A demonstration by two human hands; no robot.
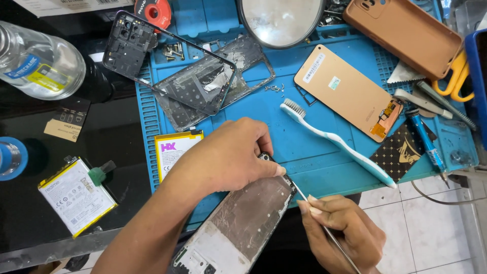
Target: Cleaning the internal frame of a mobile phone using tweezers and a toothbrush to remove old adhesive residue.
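Observation:
My left hand grips the top end of an opened phone chassis, which lies tilted over the front edge of the blue work mat. My right hand holds a thin metal tool, its tip touching the chassis edge near my left thumb. The inner metal plate of the chassis faces up, scuffed with glue marks.
On the mat lie a phone mid-frame, a toothbrush, a gold back panel, a brown case, tiny screws, a blue screwdriver and a battery. Another battery and a clear bottle sit left.

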